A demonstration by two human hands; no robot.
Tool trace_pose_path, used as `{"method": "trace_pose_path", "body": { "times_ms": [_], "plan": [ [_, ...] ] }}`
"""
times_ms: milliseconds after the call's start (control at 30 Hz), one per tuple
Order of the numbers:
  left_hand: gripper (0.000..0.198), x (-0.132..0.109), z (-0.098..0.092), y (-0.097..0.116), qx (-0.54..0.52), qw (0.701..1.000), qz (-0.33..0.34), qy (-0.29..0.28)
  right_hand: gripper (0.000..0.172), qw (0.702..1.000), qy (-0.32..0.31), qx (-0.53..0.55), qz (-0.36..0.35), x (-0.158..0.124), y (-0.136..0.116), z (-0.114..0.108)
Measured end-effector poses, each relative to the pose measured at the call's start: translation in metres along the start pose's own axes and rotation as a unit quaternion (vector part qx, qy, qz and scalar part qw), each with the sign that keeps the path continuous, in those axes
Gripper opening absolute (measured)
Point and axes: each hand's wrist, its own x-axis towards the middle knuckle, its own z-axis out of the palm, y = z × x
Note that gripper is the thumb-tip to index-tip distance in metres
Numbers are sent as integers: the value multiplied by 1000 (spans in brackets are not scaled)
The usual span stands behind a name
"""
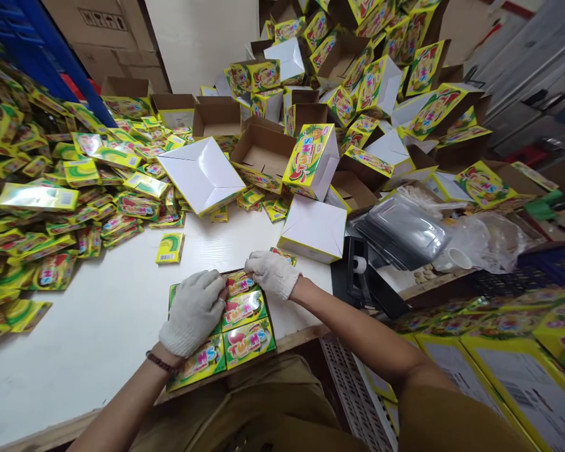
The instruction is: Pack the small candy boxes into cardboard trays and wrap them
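Note:
A yellow and green display box [272,336], filled with small "TWINS" packs [248,342], sits at the table's near edge in front of me. My left hand [193,311], in a white knit glove, lies over the packs on the left side, fingers stretched towards the middle. At the far right corner, my gloved right hand [273,274] has its fingers bent down on a pack [238,282] in the back row. Its fingertips are partly hidden. Just behind that hand lies another small pack [285,256], partly covered. A single yellow pack [170,247] rests on the white table further back.
Loose packs [85,201] are heaped on the left. Empty display boxes [263,154] pile up at the back, one white-bottomed box [313,229] close by. A black tape dispenser [356,270] and clear plastic trays [405,226] stand right. Filled boxes [499,364] sit lower right.

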Motion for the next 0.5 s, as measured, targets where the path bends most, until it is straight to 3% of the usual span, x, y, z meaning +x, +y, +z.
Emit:
{"method": "trace_pose_path", "body": {
  "times_ms": [100,200,333,433,500],
  "plan": [
    [22,-5,-1,7,49,999,22,3,20,996,-34,-77,21,1,-8,-1],
    [19,-4,-6,11,54,998,27,-11,21,993,-29,-115,17,-1,-13,1],
    [24,7,-9,21,-10,995,81,-55,26,999,30,21,-4,-11,4,4],
    [30,20,-5,30,-42,987,113,-104,33,986,99,87,99,-25,29,7],
    [31,27,-3,34,-37,984,119,-126,31,978,96,54,176,-35,42,11]
  ]
}}
